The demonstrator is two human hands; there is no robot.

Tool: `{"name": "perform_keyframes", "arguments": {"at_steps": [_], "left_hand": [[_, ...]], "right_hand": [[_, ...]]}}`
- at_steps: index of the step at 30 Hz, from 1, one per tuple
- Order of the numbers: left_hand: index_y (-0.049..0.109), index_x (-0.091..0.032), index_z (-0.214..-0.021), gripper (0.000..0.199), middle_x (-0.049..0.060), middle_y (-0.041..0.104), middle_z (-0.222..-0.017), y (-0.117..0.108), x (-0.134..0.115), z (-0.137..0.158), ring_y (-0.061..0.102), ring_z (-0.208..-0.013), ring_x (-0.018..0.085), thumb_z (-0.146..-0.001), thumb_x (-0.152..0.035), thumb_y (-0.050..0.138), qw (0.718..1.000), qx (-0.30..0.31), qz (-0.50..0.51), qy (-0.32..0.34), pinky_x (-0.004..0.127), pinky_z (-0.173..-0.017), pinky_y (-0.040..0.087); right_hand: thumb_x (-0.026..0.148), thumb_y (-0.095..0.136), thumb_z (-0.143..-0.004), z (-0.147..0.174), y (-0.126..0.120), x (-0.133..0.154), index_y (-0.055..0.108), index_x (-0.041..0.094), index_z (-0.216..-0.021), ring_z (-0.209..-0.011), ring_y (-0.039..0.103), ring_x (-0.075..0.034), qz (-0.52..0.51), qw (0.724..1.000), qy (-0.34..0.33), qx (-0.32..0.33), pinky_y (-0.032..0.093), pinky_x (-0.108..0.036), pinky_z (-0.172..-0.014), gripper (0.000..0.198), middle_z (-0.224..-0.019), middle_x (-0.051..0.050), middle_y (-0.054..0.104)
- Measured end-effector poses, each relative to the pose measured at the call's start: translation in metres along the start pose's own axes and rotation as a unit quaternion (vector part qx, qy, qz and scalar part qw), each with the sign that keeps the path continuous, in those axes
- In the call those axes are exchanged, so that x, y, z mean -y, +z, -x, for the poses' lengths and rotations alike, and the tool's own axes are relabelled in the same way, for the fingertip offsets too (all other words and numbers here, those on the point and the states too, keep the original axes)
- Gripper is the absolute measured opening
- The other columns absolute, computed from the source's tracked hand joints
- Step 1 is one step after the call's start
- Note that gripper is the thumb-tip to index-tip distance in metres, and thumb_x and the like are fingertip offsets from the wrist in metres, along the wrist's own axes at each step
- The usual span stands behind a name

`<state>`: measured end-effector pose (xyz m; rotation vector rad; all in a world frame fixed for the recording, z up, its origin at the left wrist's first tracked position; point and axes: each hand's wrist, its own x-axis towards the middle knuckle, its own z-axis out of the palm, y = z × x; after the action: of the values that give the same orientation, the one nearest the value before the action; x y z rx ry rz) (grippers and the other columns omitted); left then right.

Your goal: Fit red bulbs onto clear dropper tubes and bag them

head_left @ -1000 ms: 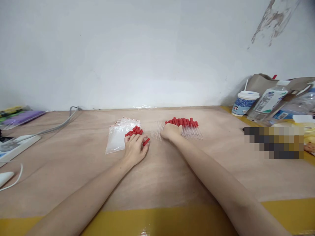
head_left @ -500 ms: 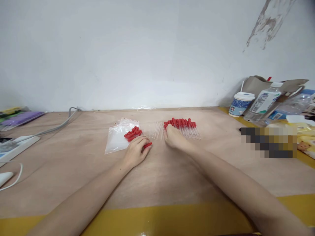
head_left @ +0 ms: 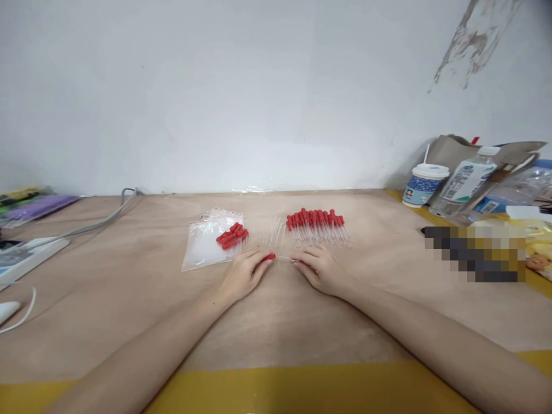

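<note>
My left hand (head_left: 246, 271) is closed on a red rubber dropper bulb (head_left: 269, 257), pinched between thumb and fingers. In my right hand (head_left: 321, 269) the fingers pinch a thin clear dropper tube (head_left: 285, 258), which points left at the bulb; a small gap seems to lie between them. Behind my left hand a heap of loose red bulbs (head_left: 233, 234) lies on clear zip bags (head_left: 200, 246). Several bare clear tubes (head_left: 275, 229) lie between the heap and a row of droppers with red bulbs on top (head_left: 318, 221), just behind my right hand.
At the right stand a paper cup (head_left: 425, 185) with a straw and a plastic bottle (head_left: 466, 181), with bags behind. A power strip (head_left: 38, 256) with a grey cable (head_left: 103, 219) and a purple packet (head_left: 41, 208) lie at the left. Brown sheeting covers the table (head_left: 276, 328).
My right hand has come away from the dropper row, toward me, and now holds a clear tube in front of the bulb. My left hand has shifted slightly right with its bulb.
</note>
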<state>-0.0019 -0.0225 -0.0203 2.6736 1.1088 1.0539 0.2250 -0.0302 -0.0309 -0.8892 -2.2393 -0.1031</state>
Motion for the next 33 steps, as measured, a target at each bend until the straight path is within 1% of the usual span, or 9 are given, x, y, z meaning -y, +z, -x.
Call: {"name": "perform_keyframes", "arguments": {"at_steps": [3,6,13,16,20,22,25,29,33], "left_hand": [[0.059,-0.018,-0.104,0.022,0.006,0.063,-0.106,0.002,-0.002,0.0,0.06,-0.097,0.017,-0.088,-0.025,0.046,1.0,-0.016,0.015,0.015,0.031,-0.086,0.048],[0.058,-0.019,-0.106,0.023,0.007,0.063,-0.108,0.003,-0.002,0.001,0.06,-0.098,0.018,-0.088,-0.026,0.045,0.999,-0.016,0.03,0.016,0.033,-0.086,0.048],[0.062,-0.02,-0.098,0.021,0.004,0.067,-0.086,0.003,-0.004,0.003,0.063,-0.075,0.015,-0.087,-0.03,0.048,0.999,0.015,0.047,-0.009,0.028,-0.069,0.05],[0.063,-0.021,-0.096,0.021,0.003,0.067,-0.086,0.003,-0.004,0.004,0.062,-0.074,0.015,-0.087,-0.032,0.048,0.998,0.011,0.061,-0.015,0.026,-0.067,0.049],[0.064,-0.021,-0.094,0.021,0.003,0.067,-0.081,0.003,-0.003,0.005,0.062,-0.071,0.014,-0.087,-0.032,0.047,0.996,0.022,0.086,0.004,0.025,-0.065,0.048],[0.064,-0.021,-0.094,0.021,0.003,0.067,-0.081,0.003,-0.003,0.005,0.061,-0.07,0.014,-0.088,-0.031,0.047,0.995,0.038,0.088,0.01,0.024,-0.064,0.048],[0.065,-0.021,-0.092,0.023,0.003,0.066,-0.077,0.004,-0.004,0.005,0.061,-0.068,0.014,-0.089,-0.032,0.045,0.997,0.048,0.064,0.006,0.025,-0.062,0.047],[0.065,-0.018,-0.09,0.026,0.004,0.065,-0.075,0.01,-0.001,0.002,0.06,-0.065,0.015,-0.089,-0.032,0.043,1.0,0.017,-0.003,0.016,0.026,-0.062,0.048],[0.063,-0.019,-0.099,0.024,0.005,0.067,-0.088,0.01,0.003,-0.003,0.063,-0.076,0.015,-0.088,-0.033,0.046,0.998,-0.026,0.009,0.062,0.027,-0.069,0.051]], "right_hand": [[0.023,0.042,-0.089,0.001,0.003,0.0,0.061,0.018,-0.099,-0.079,0.056,-0.015,0.005,1.0,-0.007,-0.011,0.041,-0.03,-0.073,0.022,-0.087,-0.006,0.064],[0.023,0.042,-0.089,0.001,0.004,0.001,0.061,0.017,-0.099,-0.077,0.056,-0.016,0.017,1.0,-0.018,-0.015,0.043,-0.03,-0.071,0.022,-0.084,-0.007,0.063],[0.022,0.045,-0.088,0.002,0.004,0.0,0.061,0.019,-0.101,-0.076,0.055,-0.014,0.032,0.998,-0.05,-0.02,0.041,-0.03,-0.07,0.022,-0.083,-0.006,0.063],[0.02,0.044,-0.088,0.001,0.006,-0.005,0.06,0.02,-0.104,-0.075,0.055,-0.014,0.021,0.997,-0.071,-0.023,0.04,-0.029,-0.068,0.023,-0.083,-0.005,0.063],[0.017,0.042,-0.088,-0.002,0.004,-0.011,0.059,0.021,-0.106,-0.071,0.054,-0.013,0.014,0.994,-0.105,-0.002,0.037,-0.028,-0.065,0.025,-0.08,-0.004,0.062],[0.015,0.042,-0.087,-0.004,0.001,-0.011,0.06,0.021,-0.105,-0.068,0.052,-0.012,0.036,0.992,-0.12,0.008,0.034,-0.028,-0.064,0.026,-0.079,-0.003,0.062],[0.011,0.041,-0.085,-0.005,-0.002,-0.005,0.062,0.02,-0.099,-0.063,0.049,-0.012,0.104,0.986,-0.129,0.001,0.03,-0.03,-0.063,0.027,-0.075,-0.003,0.06],[0.008,0.038,-0.084,-0.005,0.0,0.004,0.061,0.014,-0.097,-0.066,0.049,-0.014,0.169,0.976,-0.132,-0.027,0.028,-0.03,-0.062,0.027,-0.072,-0.005,0.057],[0.013,0.036,-0.088,-0.006,0.001,0.002,0.06,0.015,-0.097,-0.073,0.05,-0.016,0.127,0.985,-0.114,-0.027,0.033,-0.03,-0.065,0.026,-0.077,-0.006,0.059]]}}
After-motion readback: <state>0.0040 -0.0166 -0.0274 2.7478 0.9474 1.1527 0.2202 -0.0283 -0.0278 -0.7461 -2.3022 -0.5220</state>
